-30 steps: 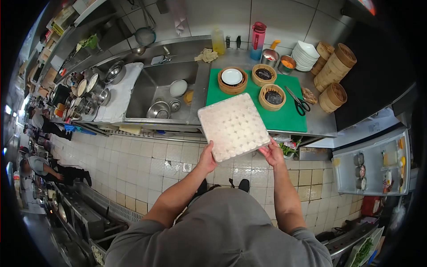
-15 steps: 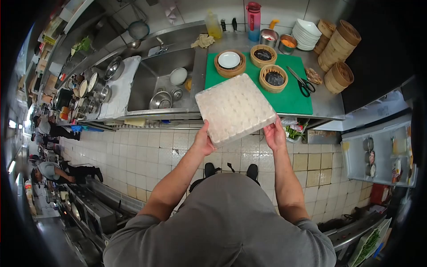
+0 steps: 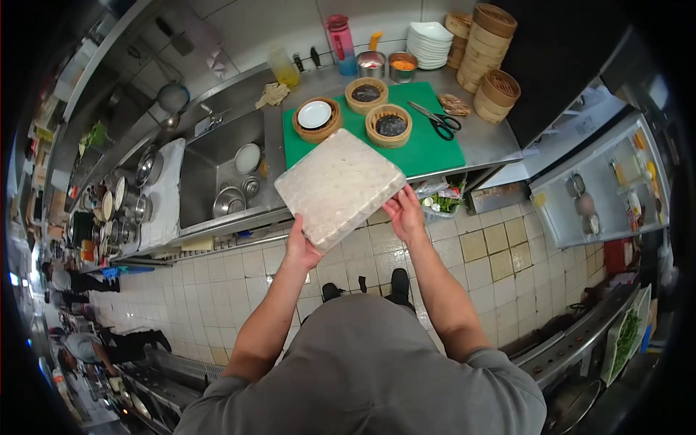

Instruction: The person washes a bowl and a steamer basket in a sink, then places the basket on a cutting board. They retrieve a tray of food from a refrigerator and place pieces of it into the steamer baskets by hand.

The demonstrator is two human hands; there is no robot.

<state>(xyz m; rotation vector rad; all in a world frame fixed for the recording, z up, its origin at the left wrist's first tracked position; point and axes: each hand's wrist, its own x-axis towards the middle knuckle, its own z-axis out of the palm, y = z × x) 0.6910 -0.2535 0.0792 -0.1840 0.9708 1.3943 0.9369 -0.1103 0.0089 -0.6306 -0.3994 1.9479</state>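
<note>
A pale, square, shallow tray (image 3: 337,190) with a ridged side hangs tilted in front of me, over the near edge of the counter. I cannot make out its contents. My left hand (image 3: 300,245) grips its lower left corner. My right hand (image 3: 406,212) holds the right corner, fingers tucked partly beneath it. Just beyond the tray is a green cutting board (image 3: 435,159). On it stand two bamboo steamers (image 3: 366,95) with dark contents, a round basket (image 3: 335,129) holding a white dish (image 3: 315,114), and black-handled scissors (image 3: 435,119).
Left of the board is a steel sink (image 3: 199,181) with bowls inside. Behind it stand a pink-and-blue bottle (image 3: 340,45), stacked white plates (image 3: 430,47) and stacked steamers (image 3: 487,51). An open refrigerator door (image 3: 602,185) juts out at right. Other people (image 3: 94,348) work far left.
My view has turned to the right, so the counter and tray appear further left. Both hands keep hold of the tray, which is tilted slightly differently.
</note>
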